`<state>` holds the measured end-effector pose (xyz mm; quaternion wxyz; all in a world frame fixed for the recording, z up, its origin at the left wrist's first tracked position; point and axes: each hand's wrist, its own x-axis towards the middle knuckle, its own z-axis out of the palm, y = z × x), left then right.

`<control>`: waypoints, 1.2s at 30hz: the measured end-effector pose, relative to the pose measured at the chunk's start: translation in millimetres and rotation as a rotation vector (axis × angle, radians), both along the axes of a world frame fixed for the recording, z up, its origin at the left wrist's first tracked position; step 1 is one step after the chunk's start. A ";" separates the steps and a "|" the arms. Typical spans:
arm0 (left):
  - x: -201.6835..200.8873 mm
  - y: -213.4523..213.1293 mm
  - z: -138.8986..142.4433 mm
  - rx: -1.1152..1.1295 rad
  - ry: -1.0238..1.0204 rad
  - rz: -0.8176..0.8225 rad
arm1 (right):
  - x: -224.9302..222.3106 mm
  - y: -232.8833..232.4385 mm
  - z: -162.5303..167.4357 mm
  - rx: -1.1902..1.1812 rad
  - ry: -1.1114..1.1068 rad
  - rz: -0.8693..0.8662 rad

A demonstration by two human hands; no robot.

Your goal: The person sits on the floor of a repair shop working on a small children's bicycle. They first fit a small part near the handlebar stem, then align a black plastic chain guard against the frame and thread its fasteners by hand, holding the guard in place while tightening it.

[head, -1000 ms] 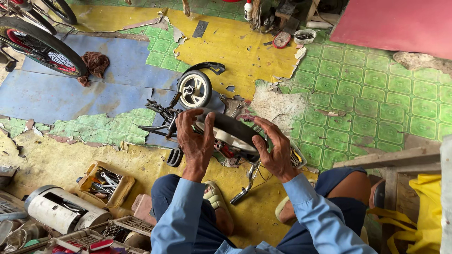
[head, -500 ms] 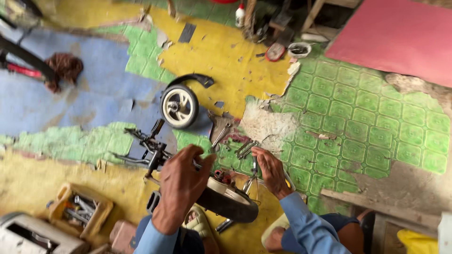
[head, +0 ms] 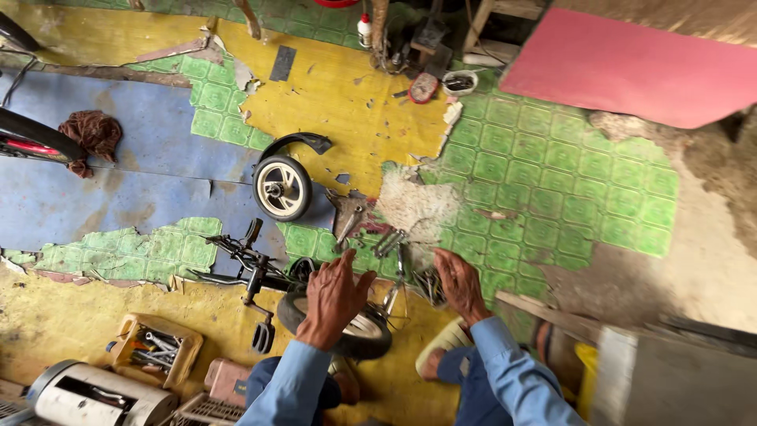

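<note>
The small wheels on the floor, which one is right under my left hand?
The black-tyred wheel beneath your left hand, nearest you. The other wheel lies apart, farther away by the black fender.

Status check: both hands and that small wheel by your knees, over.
Left hand open, resting on small black-tyred wheel. Right hand open, reaching down at scattered metal tools on floor. Black bicycle frame with pedal lies beside wheel.

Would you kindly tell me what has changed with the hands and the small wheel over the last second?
Both hands gripped the small wheel before. The right hand let go and moved right to the tools on the floor; the left hand rests on the tyre. The loose wheel stayed put.
</note>
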<state>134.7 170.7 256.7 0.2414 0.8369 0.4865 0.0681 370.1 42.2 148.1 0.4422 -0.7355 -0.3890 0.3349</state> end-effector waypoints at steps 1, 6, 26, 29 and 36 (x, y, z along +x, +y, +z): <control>5.1 -2.8 0.8 -0.050 0.013 0.009 | 8.3 -3.2 10.1 -0.038 -0.028 -0.023; 33.3 -11.5 15.9 -0.198 0.096 0.030 | 58.3 -28.3 64.0 -0.155 -0.241 -0.012; 190.2 38.5 126.2 -0.195 -0.024 0.204 | 236.6 -57.4 215.8 -0.246 -0.535 0.120; 214.1 36.2 129.4 -0.199 -0.003 0.192 | 241.6 -70.5 217.4 -0.297 -0.544 0.116; 246.2 19.0 138.2 -0.236 0.001 0.170 | 255.9 -55.8 236.0 -0.415 -0.494 0.141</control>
